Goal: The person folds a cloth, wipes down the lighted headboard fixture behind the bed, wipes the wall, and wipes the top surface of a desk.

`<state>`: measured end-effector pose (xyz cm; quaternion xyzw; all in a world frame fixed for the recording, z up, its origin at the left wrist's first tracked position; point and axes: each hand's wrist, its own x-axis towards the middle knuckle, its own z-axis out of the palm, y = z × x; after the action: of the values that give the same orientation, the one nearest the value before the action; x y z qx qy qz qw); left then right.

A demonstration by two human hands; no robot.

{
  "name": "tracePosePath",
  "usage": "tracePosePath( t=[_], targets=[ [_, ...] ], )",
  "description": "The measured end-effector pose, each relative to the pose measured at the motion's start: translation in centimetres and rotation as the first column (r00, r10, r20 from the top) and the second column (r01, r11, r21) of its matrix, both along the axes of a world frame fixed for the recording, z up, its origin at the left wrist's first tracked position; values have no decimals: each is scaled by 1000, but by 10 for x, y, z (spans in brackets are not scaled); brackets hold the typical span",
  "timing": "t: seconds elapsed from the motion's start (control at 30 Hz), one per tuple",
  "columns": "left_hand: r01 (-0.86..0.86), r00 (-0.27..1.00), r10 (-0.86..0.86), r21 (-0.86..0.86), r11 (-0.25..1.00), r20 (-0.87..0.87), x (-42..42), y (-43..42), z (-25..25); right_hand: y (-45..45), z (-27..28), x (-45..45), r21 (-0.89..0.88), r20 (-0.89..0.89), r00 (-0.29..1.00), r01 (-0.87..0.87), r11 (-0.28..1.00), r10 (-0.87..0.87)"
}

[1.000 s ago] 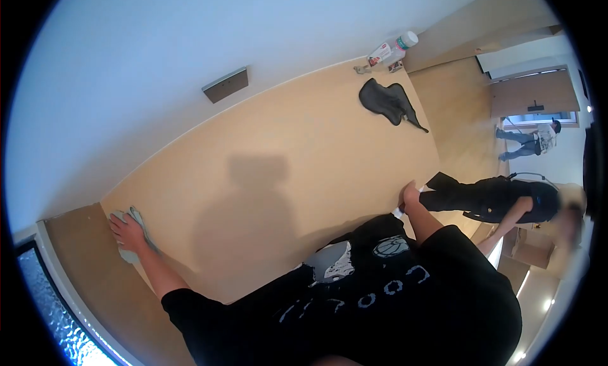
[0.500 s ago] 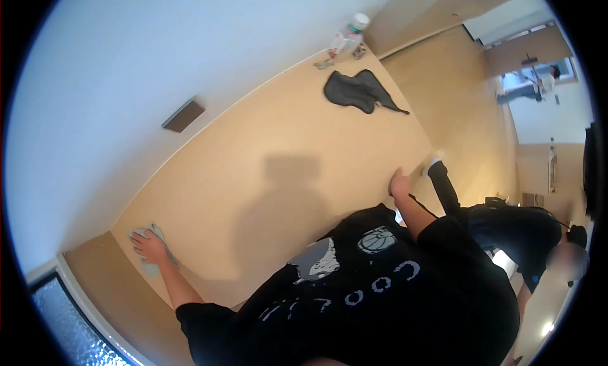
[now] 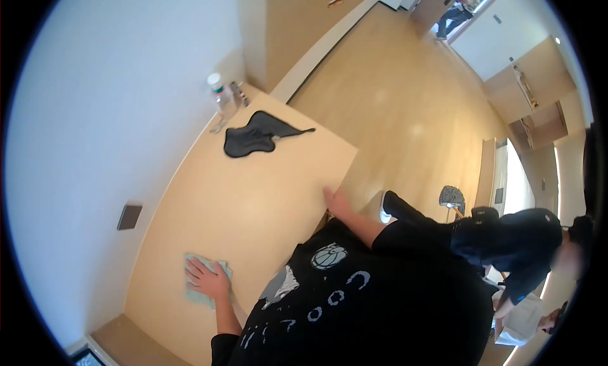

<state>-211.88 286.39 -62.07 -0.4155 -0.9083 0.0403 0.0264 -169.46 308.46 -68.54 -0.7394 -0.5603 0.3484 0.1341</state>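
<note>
My left hand (image 3: pixel 208 279) lies flat with its fingers spread on a light grey-green cloth (image 3: pixel 197 298), pressing it against the tabletop. Beneath is a pale wood-coloured table (image 3: pixel 253 201) along the wall. At the table's near edge, my right hand (image 3: pixel 339 204) rests against the rim; its fingers are partly hidden, so I cannot tell how far they close. Farther along the tabletop lies a flat dark pouch or cloth (image 3: pixel 253 135) with a narrow tail. Behind it, by the wall, stands a clear bottle (image 3: pixel 221 95) with a white cap.
A small dark plate (image 3: pixel 129 217) sits on the wall. To my right a person in dark clothes (image 3: pixel 500 239) bends forward, with a grey mop head (image 3: pixel 452 196) nearby on the wooden floor (image 3: pixel 405 112). Another person (image 3: pixel 459 14) stands at the far doorway.
My left hand has moved with the cloth away from the table's left end toward its middle. The view has turned to the right; my right hand stays at the edge.
</note>
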Motion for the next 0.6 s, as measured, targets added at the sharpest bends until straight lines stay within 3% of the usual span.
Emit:
tracePosePath(
  t=[0.03,0.13,0.23,0.33,0.37,0.47,0.6],
  targets=[
    [42,999,-42,-1,999,11,20,12,3,5,5,6,-60,-48,996,-80,995,77],
    [175,984,-176,29,984,38,79,49,8,12,46,14,-292,-406,909,-33,956,-93],
    [275,960,-278,64,959,42,137,84,15,27,44,47,-337,-430,894,-287,897,124],
    [348,934,-353,83,934,59,192,120,16,38,3,91,-201,-240,866,-487,850,439],
    [365,926,-371,82,927,72,211,130,15,41,1,112,-279,-268,879,-462,842,394],
    [500,860,-510,155,852,29,261,162,8,42,-73,192,-228,-241,905,-405,886,351],
    [568,814,-580,164,807,36,319,210,10,40,-70,308,-294,-124,992,-61,954,25]
  ],
)
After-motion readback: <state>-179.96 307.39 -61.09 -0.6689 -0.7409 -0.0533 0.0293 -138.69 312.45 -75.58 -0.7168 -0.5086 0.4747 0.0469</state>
